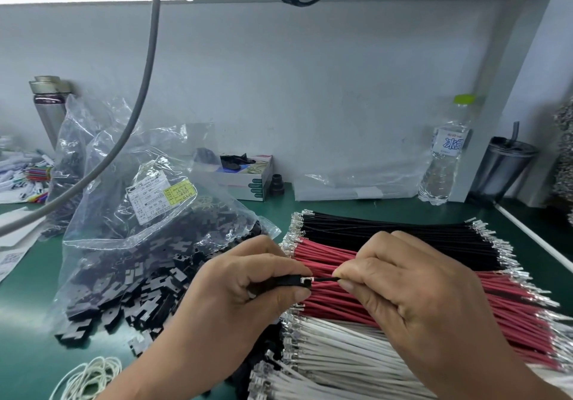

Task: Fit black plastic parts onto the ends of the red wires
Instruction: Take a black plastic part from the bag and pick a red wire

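The left hand (248, 282) is closed around a black plastic part (285, 282), thumb and forefinger pinched on it so that only its right end shows. The right hand (412, 288) pinches a thin dark wire (325, 279) between thumb and forefinger, its metal tip meeting the open end of the part. Both hands hover just above the bundle of red wires (341, 303), which serves as the landmark here. Behind that bundle lies a row of black wires (403, 235); in front of it, a row of white wires (341, 350). To its left, a clear bag (130, 244) spills loose black parts (130, 300) onto the green mat (28, 322). Far behind the red wires and to their right, a water bottle (443, 158) stands against the wall.
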